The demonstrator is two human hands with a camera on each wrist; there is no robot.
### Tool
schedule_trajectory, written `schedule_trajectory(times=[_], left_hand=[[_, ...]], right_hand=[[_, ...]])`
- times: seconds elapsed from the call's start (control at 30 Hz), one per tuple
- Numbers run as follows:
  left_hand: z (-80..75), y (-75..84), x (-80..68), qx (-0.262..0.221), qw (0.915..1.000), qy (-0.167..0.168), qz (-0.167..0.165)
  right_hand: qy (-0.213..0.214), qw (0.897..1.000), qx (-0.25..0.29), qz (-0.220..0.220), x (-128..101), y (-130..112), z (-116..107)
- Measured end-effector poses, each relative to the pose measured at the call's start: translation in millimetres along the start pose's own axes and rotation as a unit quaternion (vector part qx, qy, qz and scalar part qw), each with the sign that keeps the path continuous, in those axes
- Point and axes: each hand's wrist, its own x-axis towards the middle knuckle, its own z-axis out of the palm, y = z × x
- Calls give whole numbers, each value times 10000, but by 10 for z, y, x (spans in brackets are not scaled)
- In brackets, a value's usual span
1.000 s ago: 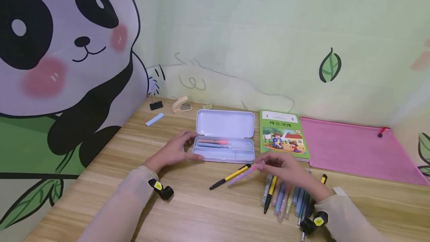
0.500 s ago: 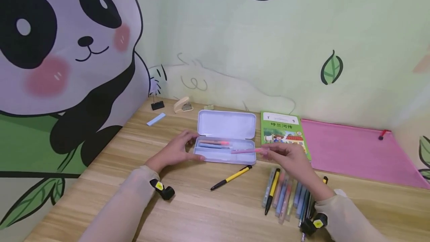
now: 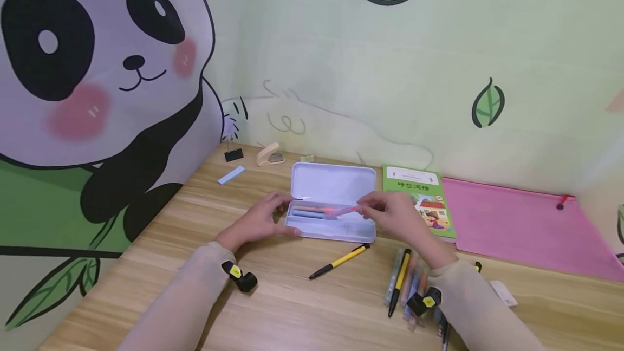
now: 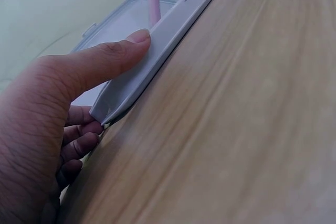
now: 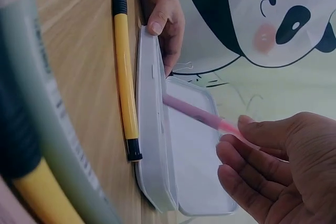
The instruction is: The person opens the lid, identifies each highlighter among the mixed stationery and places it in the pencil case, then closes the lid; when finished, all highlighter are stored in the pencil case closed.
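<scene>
A white pencil case (image 3: 336,233) lies open on the wooden desk, its lid (image 3: 333,183) tipped back. Two pens (image 3: 309,212) lie in its tray. My left hand (image 3: 286,215) grips the case's left end, thumb (image 4: 105,61) on the front wall (image 4: 163,40). My right hand (image 3: 364,210) pinches a pink pen (image 3: 341,210) by one end. The pen's other end dips over the tray and is also visible as a pink pen (image 5: 194,113) slanting into the case (image 5: 152,129). A yellow-and-black pen (image 3: 339,261) lies just in front.
Several pens (image 3: 407,280) lie bunched under my right forearm. A green book (image 3: 424,199) and a pink pouch (image 3: 517,226) lie to the right. A stapler (image 3: 269,154), a binder clip (image 3: 234,154) and a blue strip (image 3: 231,175) sit near the back wall.
My right hand lifted the pink pen from beside the yellow pen and carried it left, over the open case. The left hand stayed on the case.
</scene>
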Motion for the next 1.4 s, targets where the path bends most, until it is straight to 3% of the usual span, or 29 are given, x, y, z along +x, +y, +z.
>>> schedule_trajectory(times=[0.43, 0.83, 1.07, 1.4], left_hand=[[7, 8, 7, -22, 10000, -21, -33], [-3, 38, -12, -68, 10000, -15, 13], [-35, 56, 4, -113, 9999, 33, -28], [0, 31, 4, -21, 10000, -19, 65]], right_hand=[[-191, 9990, -318, -266, 15, 97, 165], [-413, 9950, -625, -663, 268, 29, 492], [-473, 9956, -716, -385, 284, 114, 566], [-402, 9953, -703, -529, 228, 169, 647]])
